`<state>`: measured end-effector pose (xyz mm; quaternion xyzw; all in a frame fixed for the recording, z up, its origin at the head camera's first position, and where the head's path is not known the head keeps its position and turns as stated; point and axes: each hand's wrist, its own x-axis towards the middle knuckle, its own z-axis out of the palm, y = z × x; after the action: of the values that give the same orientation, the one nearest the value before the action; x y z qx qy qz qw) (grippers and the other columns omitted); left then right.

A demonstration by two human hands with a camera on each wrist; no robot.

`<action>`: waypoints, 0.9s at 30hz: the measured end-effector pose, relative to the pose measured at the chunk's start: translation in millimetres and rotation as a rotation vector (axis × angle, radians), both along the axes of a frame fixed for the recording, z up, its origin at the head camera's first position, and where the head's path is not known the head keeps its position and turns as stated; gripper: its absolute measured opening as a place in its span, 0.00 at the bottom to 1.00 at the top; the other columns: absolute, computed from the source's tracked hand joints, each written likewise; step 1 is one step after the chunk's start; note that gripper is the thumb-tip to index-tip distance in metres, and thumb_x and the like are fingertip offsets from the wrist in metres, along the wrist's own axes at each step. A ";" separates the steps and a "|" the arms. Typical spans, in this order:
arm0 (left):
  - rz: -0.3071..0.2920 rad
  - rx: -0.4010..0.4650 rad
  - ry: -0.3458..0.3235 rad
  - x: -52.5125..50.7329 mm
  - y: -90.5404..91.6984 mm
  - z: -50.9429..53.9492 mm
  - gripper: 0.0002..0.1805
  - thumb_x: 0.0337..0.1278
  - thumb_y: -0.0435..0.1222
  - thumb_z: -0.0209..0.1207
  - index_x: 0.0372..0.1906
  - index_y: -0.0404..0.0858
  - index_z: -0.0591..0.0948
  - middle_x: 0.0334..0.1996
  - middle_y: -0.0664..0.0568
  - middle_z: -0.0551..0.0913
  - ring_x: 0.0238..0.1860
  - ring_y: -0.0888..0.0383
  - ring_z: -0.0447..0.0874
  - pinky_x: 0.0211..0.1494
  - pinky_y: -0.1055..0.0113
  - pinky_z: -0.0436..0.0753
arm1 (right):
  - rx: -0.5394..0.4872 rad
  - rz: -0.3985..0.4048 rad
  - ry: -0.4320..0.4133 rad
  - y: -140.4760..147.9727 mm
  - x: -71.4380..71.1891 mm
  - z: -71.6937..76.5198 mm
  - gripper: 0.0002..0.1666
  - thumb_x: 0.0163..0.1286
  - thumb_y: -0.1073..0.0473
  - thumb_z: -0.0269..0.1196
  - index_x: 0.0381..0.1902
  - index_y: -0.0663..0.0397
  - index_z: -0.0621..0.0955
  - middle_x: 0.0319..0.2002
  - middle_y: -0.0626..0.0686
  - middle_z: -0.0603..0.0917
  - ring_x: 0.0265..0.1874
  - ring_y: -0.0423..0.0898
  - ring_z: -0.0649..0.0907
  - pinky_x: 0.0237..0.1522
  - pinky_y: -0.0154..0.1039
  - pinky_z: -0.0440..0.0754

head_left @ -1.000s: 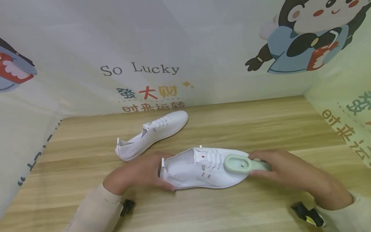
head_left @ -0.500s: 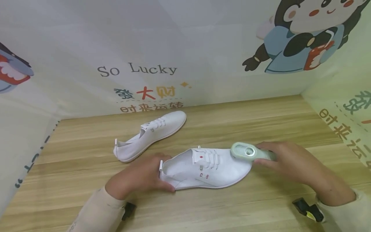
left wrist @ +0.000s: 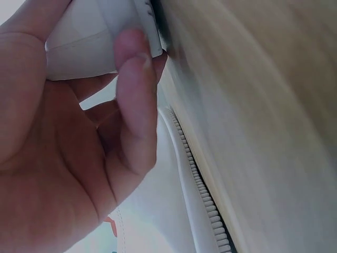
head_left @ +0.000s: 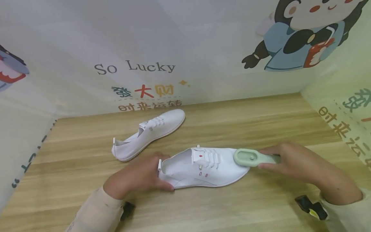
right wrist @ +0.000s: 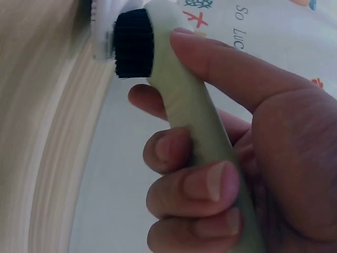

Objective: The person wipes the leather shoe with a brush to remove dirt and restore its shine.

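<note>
A white lace-up shoe (head_left: 223, 172) lies sole-down on the wooden table, its toe to the right. My left hand (head_left: 145, 175) holds it round the heel, the thumb at the near side; the left wrist view shows the heel (left wrist: 81, 50) between fingers and palm. In my right hand (head_left: 292, 164) is a pale green brush (head_left: 246, 157), gripped by its handle, its head over the shoe's toe. Dark bristles (right wrist: 134, 45) face the shoe in the right wrist view, close to its edge; contact is hard to tell. Behind the left hand lies the matching white shoe (head_left: 166, 127).
The wood-grain table (head_left: 203, 209) is bounded by a pale printed wall sheet (head_left: 203, 42) at the back and on both sides. A black device (head_left: 311, 207) sits at the right wrist, and another (head_left: 127, 210) at the left wrist.
The brush has moved from beside the laces to the right, over the toe, tilting up midway and then levelling. The left hand keeps its hold on the heel.
</note>
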<state>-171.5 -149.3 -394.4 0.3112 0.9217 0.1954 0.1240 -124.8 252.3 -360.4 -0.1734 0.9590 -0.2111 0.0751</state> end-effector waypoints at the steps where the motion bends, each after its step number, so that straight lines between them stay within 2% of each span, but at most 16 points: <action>1: 0.001 -0.002 0.004 0.0 -0.2 0.2 0.30 0.23 0.58 0.75 0.40 0.54 0.80 0.31 0.66 0.76 0.33 0.65 0.74 0.40 0.66 0.75 | -0.007 0.011 0.005 -1.0 -0.1 -0.3 0.27 0.56 0.43 0.69 0.49 0.53 0.84 0.42 0.51 0.86 0.27 0.37 0.75 0.28 0.33 0.74; 6: -0.020 -0.007 0.016 -0.4 -1.1 -0.7 0.31 0.23 0.58 0.75 0.41 0.53 0.81 0.31 0.65 0.76 0.33 0.65 0.74 0.41 0.66 0.75 | -0.062 0.094 0.032 -9.6 -0.2 -6.0 0.25 0.57 0.42 0.68 0.48 0.51 0.84 0.44 0.48 0.86 0.36 0.37 0.82 0.35 0.35 0.80; 10: -0.022 -0.012 0.031 -2.0 -0.8 -0.5 0.32 0.23 0.59 0.74 0.43 0.54 0.80 0.33 0.65 0.76 0.34 0.65 0.74 0.41 0.65 0.75 | -0.107 0.137 0.104 -19.7 0.9 -11.8 0.23 0.58 0.44 0.68 0.48 0.49 0.85 0.45 0.47 0.86 0.42 0.42 0.84 0.42 0.40 0.82; 13: -0.026 -0.012 0.036 -2.9 0.0 -0.8 0.32 0.23 0.59 0.74 0.43 0.54 0.80 0.34 0.65 0.76 0.34 0.65 0.74 0.41 0.66 0.75 | -0.101 0.118 0.152 -24.5 2.6 -15.7 0.24 0.58 0.43 0.67 0.48 0.49 0.85 0.44 0.47 0.86 0.44 0.45 0.84 0.45 0.44 0.81; 18: -0.032 -0.015 0.037 -2.1 0.7 -1.0 0.31 0.24 0.59 0.74 0.42 0.54 0.80 0.34 0.64 0.75 0.33 0.65 0.73 0.39 0.67 0.75 | -0.044 0.046 0.182 -29.1 5.9 -18.1 0.27 0.58 0.40 0.66 0.49 0.51 0.84 0.44 0.49 0.86 0.45 0.50 0.84 0.45 0.50 0.80; 22: -0.007 -0.015 0.046 -1.4 -0.5 0.2 0.33 0.23 0.59 0.75 0.44 0.53 0.80 0.34 0.63 0.75 0.33 0.64 0.73 0.40 0.65 0.75 | -0.038 0.018 0.206 -33.6 5.6 -16.8 0.25 0.59 0.42 0.67 0.49 0.48 0.84 0.43 0.49 0.86 0.44 0.49 0.84 0.43 0.51 0.81; 27: -0.034 0.001 0.035 -1.7 -0.9 0.1 0.30 0.24 0.58 0.75 0.40 0.53 0.80 0.32 0.64 0.75 0.33 0.64 0.73 0.39 0.67 0.75 | -0.033 -0.002 0.202 -37.0 5.9 -15.2 0.25 0.59 0.44 0.67 0.50 0.51 0.83 0.43 0.53 0.86 0.43 0.52 0.84 0.43 0.52 0.81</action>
<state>-173.1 -150.2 -394.3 0.3302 0.9183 0.1883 0.1109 -118.9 215.3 -375.6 -0.1938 0.9584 -0.2082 -0.0251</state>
